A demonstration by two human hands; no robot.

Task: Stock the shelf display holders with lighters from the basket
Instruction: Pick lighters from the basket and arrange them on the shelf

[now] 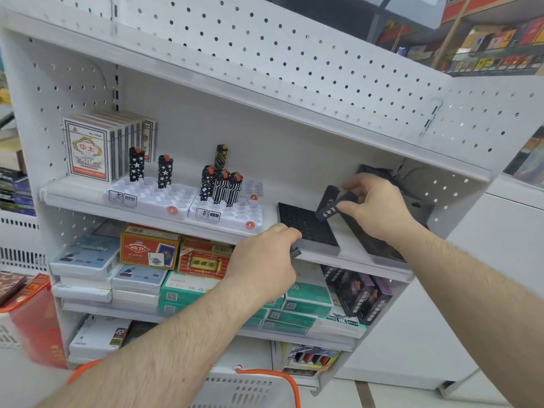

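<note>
Head view, white pegboard shelf unit. Right hand (379, 207) up at the middle shelf (353, 257), fingers pinched round two black lighters (332, 203) held tilted, their lower ends just above the black holder (306, 228) that lies flat on the shelf, left of and below that hand. A second dark tray (371, 240) lies under the right wrist, partly hidden.

Left hand (265, 260) at the shelf's front edge, fingers curled round a dark object (295, 252); only its tip shows past the knuckles, cannot tell what it is.

Left of both hands, two white holders: the far one (153, 198) carries two star-print lighters (137, 164), the nearer one (226, 213) a cluster of patterned lighters (220, 187). Card packs (88, 148) stand behind the far one.

Below the left forearm, the rim of a white basket (244, 387) with an orange handle (291, 381); contents not visible. Boxed goods (203, 260) fill the shelves under the hands.
</note>
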